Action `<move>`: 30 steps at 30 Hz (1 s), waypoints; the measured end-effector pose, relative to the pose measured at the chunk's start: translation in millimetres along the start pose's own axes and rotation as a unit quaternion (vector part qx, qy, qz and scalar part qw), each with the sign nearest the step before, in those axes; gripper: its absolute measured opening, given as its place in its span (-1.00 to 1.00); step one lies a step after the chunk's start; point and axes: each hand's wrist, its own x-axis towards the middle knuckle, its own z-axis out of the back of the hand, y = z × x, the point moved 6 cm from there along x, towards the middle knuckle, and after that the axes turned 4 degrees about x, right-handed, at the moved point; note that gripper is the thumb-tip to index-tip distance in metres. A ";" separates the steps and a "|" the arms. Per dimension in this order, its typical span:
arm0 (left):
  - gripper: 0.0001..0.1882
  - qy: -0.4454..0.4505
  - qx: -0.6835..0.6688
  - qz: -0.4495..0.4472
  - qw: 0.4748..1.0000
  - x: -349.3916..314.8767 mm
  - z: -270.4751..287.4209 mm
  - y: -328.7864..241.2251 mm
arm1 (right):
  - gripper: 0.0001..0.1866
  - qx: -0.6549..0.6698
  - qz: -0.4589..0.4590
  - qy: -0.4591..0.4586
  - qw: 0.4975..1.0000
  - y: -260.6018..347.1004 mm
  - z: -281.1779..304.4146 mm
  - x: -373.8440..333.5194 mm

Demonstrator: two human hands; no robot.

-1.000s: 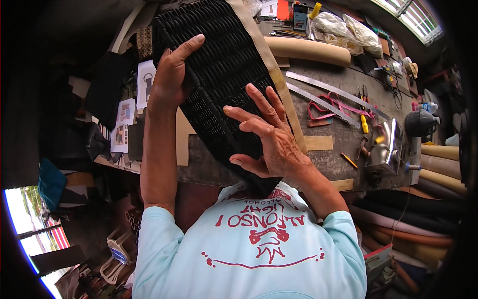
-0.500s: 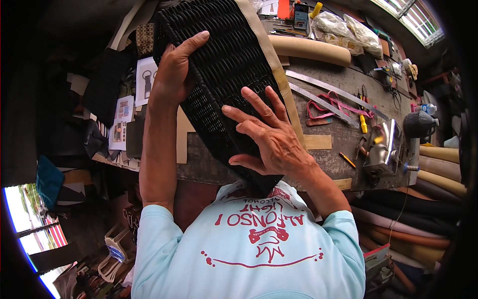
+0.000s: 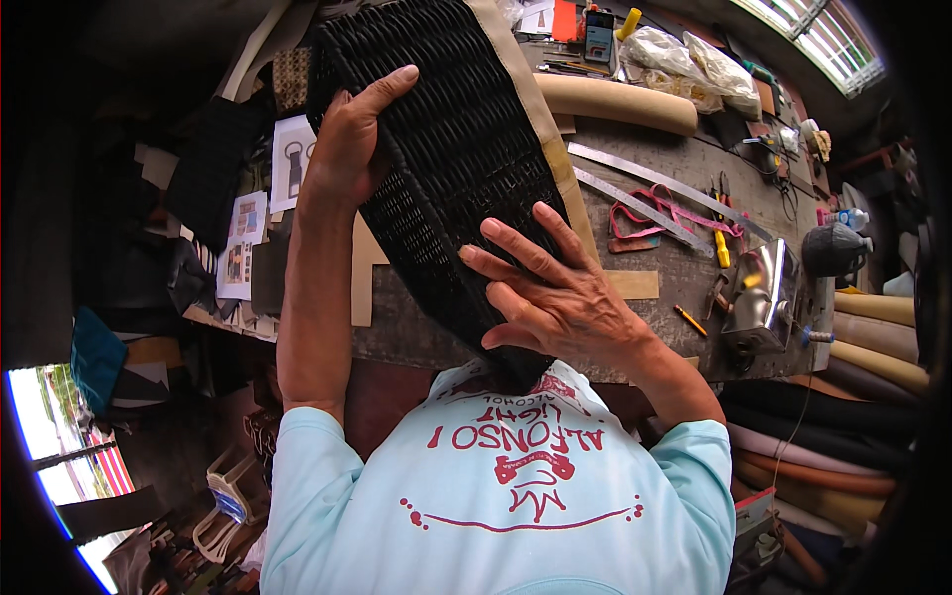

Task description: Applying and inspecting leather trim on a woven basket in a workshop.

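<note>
A long black woven basket slants across the workbench, its near end close to my chest. A beige strip runs along its right edge. My left hand grips the basket's left edge, thumb on the woven face and the other fingers hidden behind. My right hand lies with fingers spread over the lower part of the woven face, seemingly touching it, and holds nothing.
Right of the basket lie a tan roll, metal rulers, a pink strap, a yellow-handled tool, a pencil and a shiny metal can. Printed sheets lie on the left. Rolled material is stacked beyond the right edge.
My right hand has slid down and slightly right over the weave, toward the basket's near end. My left hand and the basket stay nearly where they were.
</note>
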 end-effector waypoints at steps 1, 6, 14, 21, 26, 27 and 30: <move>-0.78 0.001 0.000 0.000 1.000 0.2 -1.9 -0.5 | -0.56 0.013 0.018 -0.014 1.000 -0.3 3.5 -0.4; -0.75 -0.003 0.035 -0.010 0.999 -1.0 -7.2 -1.0 | -0.39 0.024 -0.044 -0.189 0.981 -24.2 23.2 -11.4; -0.72 -0.013 0.019 0.003 1.000 -0.6 -14.6 -3.5 | -0.47 -0.040 -0.124 -0.173 0.976 0.7 -1.9 -9.7; -0.68 -0.042 0.016 0.021 0.999 -3.5 -15.2 -3.4 | -0.51 0.157 -0.046 -0.266 0.950 15.0 12.8 -17.3; -0.69 -0.054 0.011 -0.011 0.998 -11.9 -2.1 -8.1 | -0.60 0.113 -0.197 -0.339 0.913 -19.4 9.8 -49.2; -0.69 -0.046 0.016 -0.009 0.999 -13.3 -2.3 -7.6 | -0.61 0.101 -0.233 -0.339 0.906 -25.7 8.2 -52.1; -0.69 -0.059 -0.010 -0.019 0.998 -17.6 3.5 -7.6 | -0.61 0.067 -0.241 -0.331 0.910 -31.6 7.7 -48.1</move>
